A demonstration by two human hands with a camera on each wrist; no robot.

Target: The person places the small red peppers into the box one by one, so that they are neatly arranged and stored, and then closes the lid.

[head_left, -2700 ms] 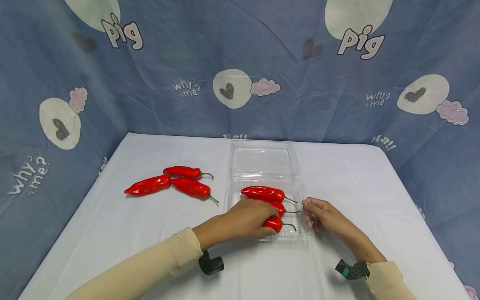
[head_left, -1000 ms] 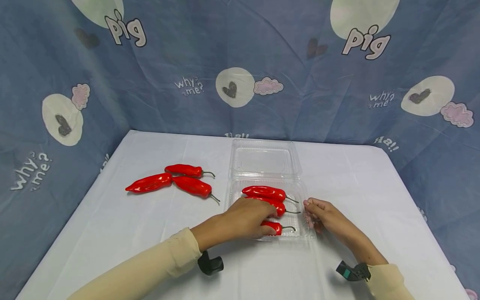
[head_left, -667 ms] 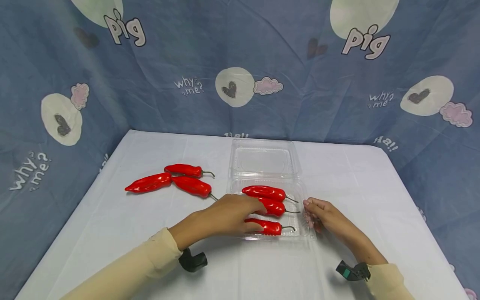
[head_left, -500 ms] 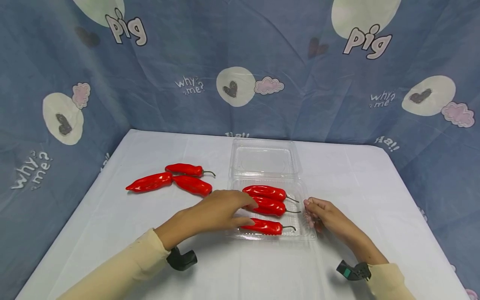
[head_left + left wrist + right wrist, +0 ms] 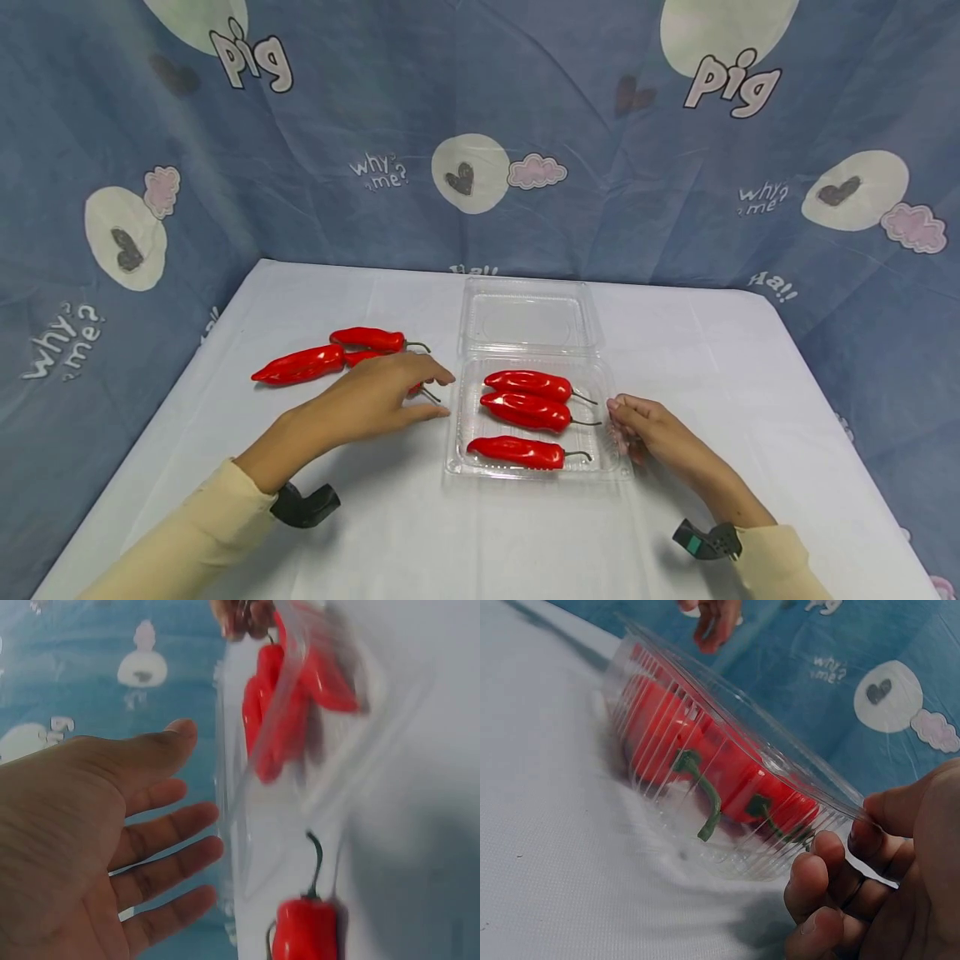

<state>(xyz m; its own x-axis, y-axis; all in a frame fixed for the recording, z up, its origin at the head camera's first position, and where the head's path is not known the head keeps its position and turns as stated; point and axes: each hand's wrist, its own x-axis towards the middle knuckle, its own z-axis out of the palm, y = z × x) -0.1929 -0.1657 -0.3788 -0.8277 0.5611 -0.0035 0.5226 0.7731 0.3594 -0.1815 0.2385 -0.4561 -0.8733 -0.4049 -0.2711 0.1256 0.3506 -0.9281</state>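
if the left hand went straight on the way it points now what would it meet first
For the left hand, probably the facing side of the clear container. Its height is hard to judge; if it clears that side, the red peppers inside would likely come next.

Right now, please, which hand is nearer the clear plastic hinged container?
Right: the right hand pinches the container at its right edge; the left hand hovers outside the left edge.
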